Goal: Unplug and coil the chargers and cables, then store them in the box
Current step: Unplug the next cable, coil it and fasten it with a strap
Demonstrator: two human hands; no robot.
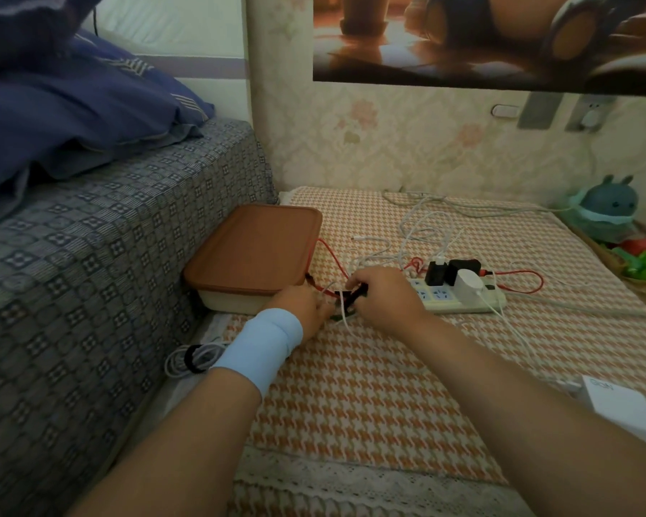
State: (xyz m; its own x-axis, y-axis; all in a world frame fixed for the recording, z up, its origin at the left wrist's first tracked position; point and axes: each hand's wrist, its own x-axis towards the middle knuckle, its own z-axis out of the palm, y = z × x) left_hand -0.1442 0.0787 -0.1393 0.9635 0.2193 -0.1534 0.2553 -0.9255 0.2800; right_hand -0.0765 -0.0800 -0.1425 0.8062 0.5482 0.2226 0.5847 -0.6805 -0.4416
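A tied white coil (193,358) lies by the left arm. The left hand (306,307) grips the red cable (331,252), and the right hand (385,296) pinches a black piece (355,294) on it, so I judge this is the coiling step. Next the box (254,251) must be opened. Its lid is shut and its contents are hidden. Chargers (448,272) sit plugged in the strip (463,305).

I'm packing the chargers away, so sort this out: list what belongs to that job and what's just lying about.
Job: box, power strip, black chargers, white charger, red cable, white cables, coiled cable, black strap.
Lying about: plush toy, pillow, poster.
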